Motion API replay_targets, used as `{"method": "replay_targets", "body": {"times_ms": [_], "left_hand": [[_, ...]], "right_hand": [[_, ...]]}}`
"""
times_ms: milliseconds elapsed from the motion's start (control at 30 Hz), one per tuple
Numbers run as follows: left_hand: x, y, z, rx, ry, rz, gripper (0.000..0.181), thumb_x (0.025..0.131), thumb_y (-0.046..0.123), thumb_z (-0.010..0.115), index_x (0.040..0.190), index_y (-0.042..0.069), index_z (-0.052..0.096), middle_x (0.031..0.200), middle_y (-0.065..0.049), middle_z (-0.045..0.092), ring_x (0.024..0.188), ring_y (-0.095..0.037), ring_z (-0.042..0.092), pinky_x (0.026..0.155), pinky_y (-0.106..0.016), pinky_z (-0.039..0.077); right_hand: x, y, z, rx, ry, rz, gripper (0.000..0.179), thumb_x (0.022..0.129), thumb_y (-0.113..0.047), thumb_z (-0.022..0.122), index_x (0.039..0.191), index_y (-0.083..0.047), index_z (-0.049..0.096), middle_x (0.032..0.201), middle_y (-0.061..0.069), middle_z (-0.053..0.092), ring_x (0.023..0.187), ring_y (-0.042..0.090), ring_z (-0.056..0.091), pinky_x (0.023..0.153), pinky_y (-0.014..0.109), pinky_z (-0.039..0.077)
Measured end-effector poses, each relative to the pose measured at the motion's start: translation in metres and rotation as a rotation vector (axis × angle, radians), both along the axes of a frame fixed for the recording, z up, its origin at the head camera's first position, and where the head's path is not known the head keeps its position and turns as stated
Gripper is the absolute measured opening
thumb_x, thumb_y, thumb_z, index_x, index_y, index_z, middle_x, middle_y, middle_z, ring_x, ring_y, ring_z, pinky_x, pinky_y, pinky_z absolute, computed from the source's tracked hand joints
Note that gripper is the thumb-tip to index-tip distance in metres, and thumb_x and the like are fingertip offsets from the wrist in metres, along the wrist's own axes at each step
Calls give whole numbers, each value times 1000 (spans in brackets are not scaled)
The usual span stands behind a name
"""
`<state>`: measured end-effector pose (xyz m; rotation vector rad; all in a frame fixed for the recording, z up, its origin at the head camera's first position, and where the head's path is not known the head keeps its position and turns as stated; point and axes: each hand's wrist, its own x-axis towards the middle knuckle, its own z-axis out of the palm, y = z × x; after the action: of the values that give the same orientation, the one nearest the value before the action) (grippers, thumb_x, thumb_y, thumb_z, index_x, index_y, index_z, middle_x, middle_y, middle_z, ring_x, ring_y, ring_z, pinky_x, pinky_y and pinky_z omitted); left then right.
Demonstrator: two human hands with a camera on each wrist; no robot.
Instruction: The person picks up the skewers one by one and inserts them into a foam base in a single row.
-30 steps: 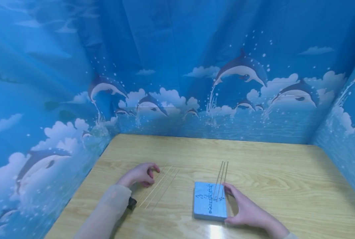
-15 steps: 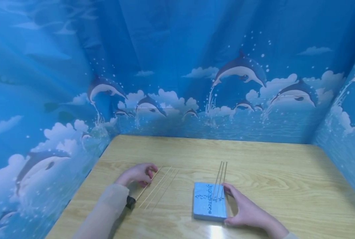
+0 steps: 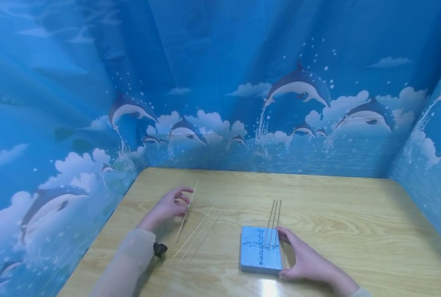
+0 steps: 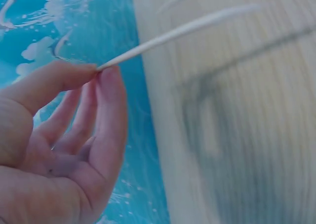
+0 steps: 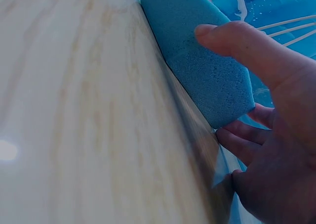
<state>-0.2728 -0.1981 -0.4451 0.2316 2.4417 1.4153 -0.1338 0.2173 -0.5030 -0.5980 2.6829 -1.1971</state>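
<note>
In the head view, my left hand (image 3: 168,207) pinches a thin wooden skewer (image 3: 180,232) between thumb and forefinger. It is held at a slant over the table's left side, and its shadow falls on the wood in the left wrist view. My right hand (image 3: 309,264) grips the right side of a blue foam block (image 3: 251,260), thumb at the near corner and fingers at the far one. Several dark small holes or marks dot the block's top. Three skewers (image 3: 279,209) stand in it, leaning slightly. The right wrist view shows the thumb on the block's side.
Three loose skewers (image 3: 193,232) lie slanted and roughly parallel on the wood-grain table (image 3: 339,214), between the left hand and the block. A blue dolphin-print curtain (image 3: 213,82) surrounds the table's back and sides. A small black device (image 3: 160,249) sits at the left wrist.
My left hand has picked up the leftmost skewer from the table and moved away from me with it. The right hand and the block have stayed in place.
</note>
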Motion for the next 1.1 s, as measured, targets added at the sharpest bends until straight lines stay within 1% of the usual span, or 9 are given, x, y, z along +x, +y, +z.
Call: {"method": "replay_targets", "body": {"times_ms": [67, 167, 267, 400, 467, 600, 833, 967, 1100], "left_hand": [[1, 2, 5, 50, 20, -6, 63, 83, -9, 64, 142, 5, 46, 114, -27, 58, 86, -30, 67, 71, -36, 62], [4, 8, 10, 124, 22, -20, 62, 86, -6, 65, 144, 6, 43, 118, -29, 57, 94, -32, 67, 76, -38, 63], [8, 19, 18, 198, 7, -22, 62, 87, -5, 66, 144, 7, 43, 118, -28, 57, 94, -27, 67, 79, -40, 63], [16, 39, 30, 286, 16, -36, 63, 85, -7, 67, 143, 3, 43, 119, -30, 56, 89, -16, 66, 79, -39, 63], [20, 50, 35, 328, 26, -46, 63, 85, -7, 67, 142, 1, 43, 119, -32, 55, 89, -15, 66, 80, -39, 63], [30, 71, 44, 389, 64, -68, 60, 84, -6, 69, 139, 0, 46, 117, -30, 58, 91, -16, 66, 81, -40, 63], [47, 102, 57, 442, 148, -122, 54, 83, -6, 70, 133, 1, 51, 114, -27, 61, 94, -18, 66, 82, -41, 62], [54, 117, 61, 463, 184, -164, 51, 83, -6, 70, 131, 0, 52, 112, -27, 62, 94, -16, 66, 82, -41, 62], [58, 128, 63, 468, 214, -185, 45, 85, -5, 70, 127, 2, 55, 108, -24, 64, 93, -17, 67, 81, -40, 63]], "right_hand": [[0, 0, 0, 0, -7, 0, 118, 59, -41, 90, 151, 0, 27, 152, 20, 43, 138, 39, 44, 113, 60, 29], [1, 0, 0, 0, -9, -2, 118, 59, -40, 90, 151, 0, 27, 152, 20, 43, 138, 39, 44, 113, 59, 29], [3, 0, -1, -1, -6, -4, 117, 59, -40, 90, 150, 1, 28, 151, 20, 43, 137, 39, 45, 113, 59, 30], [4, 0, -1, 1, 1, -7, 117, 59, -39, 90, 150, 1, 28, 151, 20, 43, 137, 39, 45, 112, 60, 30], [4, 0, 0, 0, 3, -8, 117, 59, -39, 90, 150, 1, 28, 151, 20, 43, 137, 39, 45, 112, 60, 30], [4, 0, -1, 1, 16, -8, 116, 59, -38, 90, 150, 1, 29, 150, 19, 45, 137, 37, 46, 112, 59, 31], [3, 1, 0, 5, 25, -4, 116, 59, -39, 90, 149, 2, 29, 150, 19, 45, 136, 37, 46, 113, 59, 31], [2, 1, 0, 10, 24, -6, 117, 59, -41, 90, 150, 2, 29, 150, 20, 44, 136, 38, 46, 112, 59, 31], [0, 0, -1, 2, 41, 5, 116, 60, -40, 90, 149, 2, 29, 150, 20, 45, 136, 37, 47, 112, 58, 32]]}}
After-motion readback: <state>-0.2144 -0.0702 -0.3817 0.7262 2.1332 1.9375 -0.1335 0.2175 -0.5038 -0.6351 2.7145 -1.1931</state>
